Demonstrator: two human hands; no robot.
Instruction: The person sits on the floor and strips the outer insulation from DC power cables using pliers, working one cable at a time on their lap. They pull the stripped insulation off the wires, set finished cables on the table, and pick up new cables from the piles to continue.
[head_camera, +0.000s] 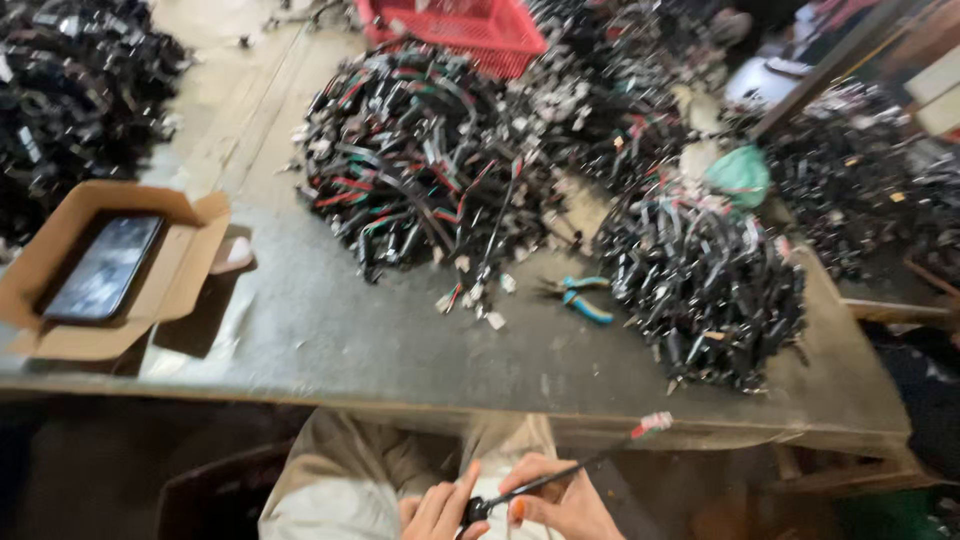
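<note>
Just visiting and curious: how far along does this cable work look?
Hard to say what is finished: two big heaps of bundled black cables lie on the grey worktable, sorted or not I cannot tell. In hand: the left hand and right hand hold one thin black cable. Blue-handled pliers lie unused.

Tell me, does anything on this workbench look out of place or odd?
Yes, one thing: a phone lies screen-up inside an open cardboard box at the left, amid heaps of cables. A few cut connector bits lie scattered loose beside the blue-handled pliers. Both hands, left and right, hold one cable below the table edge.
</note>
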